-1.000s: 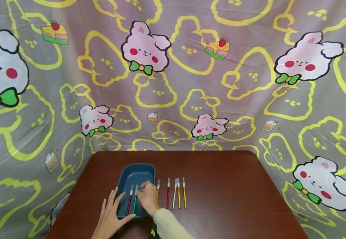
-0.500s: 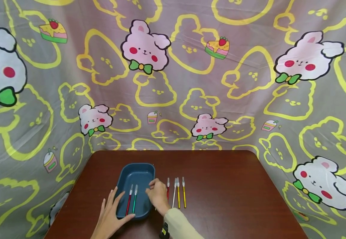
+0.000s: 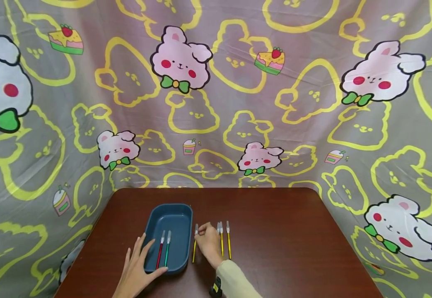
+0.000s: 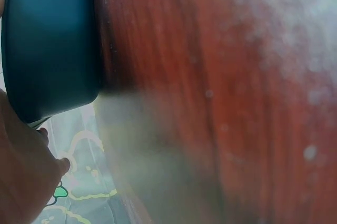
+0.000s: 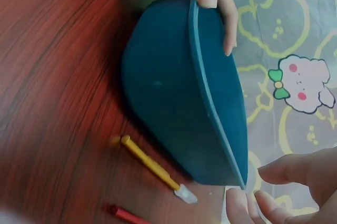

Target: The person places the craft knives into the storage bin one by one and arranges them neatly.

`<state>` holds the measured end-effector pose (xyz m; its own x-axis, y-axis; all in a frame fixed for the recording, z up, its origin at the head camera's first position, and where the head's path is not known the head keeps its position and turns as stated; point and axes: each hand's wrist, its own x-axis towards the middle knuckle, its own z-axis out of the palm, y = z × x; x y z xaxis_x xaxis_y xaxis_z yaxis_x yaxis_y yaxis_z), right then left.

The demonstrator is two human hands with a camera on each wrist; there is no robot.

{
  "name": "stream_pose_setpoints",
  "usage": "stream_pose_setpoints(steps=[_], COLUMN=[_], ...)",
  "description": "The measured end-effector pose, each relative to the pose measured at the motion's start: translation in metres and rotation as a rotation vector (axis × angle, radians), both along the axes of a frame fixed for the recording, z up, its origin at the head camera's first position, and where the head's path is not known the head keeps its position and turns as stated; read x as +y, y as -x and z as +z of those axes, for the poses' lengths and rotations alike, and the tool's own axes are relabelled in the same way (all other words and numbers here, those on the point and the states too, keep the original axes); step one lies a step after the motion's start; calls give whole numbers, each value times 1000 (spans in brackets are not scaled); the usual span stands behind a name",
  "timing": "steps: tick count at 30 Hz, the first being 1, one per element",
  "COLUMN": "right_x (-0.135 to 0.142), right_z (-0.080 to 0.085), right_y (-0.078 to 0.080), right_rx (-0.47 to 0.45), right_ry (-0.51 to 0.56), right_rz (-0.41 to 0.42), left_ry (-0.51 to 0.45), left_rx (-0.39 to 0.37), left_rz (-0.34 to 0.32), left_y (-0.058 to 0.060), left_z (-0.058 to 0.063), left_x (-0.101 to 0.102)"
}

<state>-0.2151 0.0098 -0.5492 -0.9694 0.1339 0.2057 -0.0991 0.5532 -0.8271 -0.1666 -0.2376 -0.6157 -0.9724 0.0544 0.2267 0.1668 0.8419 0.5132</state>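
My left hand (image 3: 135, 269) rests on the near left corner of a dark blue tray (image 3: 174, 225), thumb on the near rim and fingers spread along the left side. In the tray lie a red craft knife (image 3: 160, 253) and a green craft knife (image 3: 166, 253), both slim with translucent caps. My right hand (image 3: 209, 244) hovers right of the tray, thumb and fingers apart in the right wrist view, holding nothing. Close to its fingertips lies a yellow craft knife (image 3: 194, 250). Beneath the hand, another red craft knife (image 5: 126, 214) shows only its end in the right wrist view.
Further right on the brown table (image 3: 275, 240) lie two more yellow craft knives, one (image 3: 229, 244) fully visible; a silver one beside them is mostly hidden by my hand. A patterned curtain (image 3: 216, 103) stands behind the table and at both sides.
My right hand has moved right, from over the tray to above the row of craft knives, uncovering the yellow one beside the tray. My left hand keeps its place.
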Motion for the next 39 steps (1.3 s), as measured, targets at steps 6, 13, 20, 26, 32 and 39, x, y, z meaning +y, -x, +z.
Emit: stream_pose_setpoints(steps=[6, 13, 20, 26, 32, 39], right_x=[10, 26, 42, 52, 63, 75], right_z=[1, -7, -19, -27, -34, -43], right_y=[-1, 6, 8, 7, 6, 6], right_rx=[13, 5, 30, 17, -4, -9], right_ry=[3, -6, -31, -12, -23, -42], right_rz=[3, -42, -103, -134, -157, -181], left_ry=[-7, 2, 11, -3, 4, 2], left_rx=[-1, -33, -40, -33, -38, -54], left_rz=[-4, 4, 8, 3, 5, 5], left_y=[0, 0, 0, -1, -1, -1], left_z=[0, 2, 2, 2, 3, 4], left_x=[0, 0, 0, 0, 0, 0])
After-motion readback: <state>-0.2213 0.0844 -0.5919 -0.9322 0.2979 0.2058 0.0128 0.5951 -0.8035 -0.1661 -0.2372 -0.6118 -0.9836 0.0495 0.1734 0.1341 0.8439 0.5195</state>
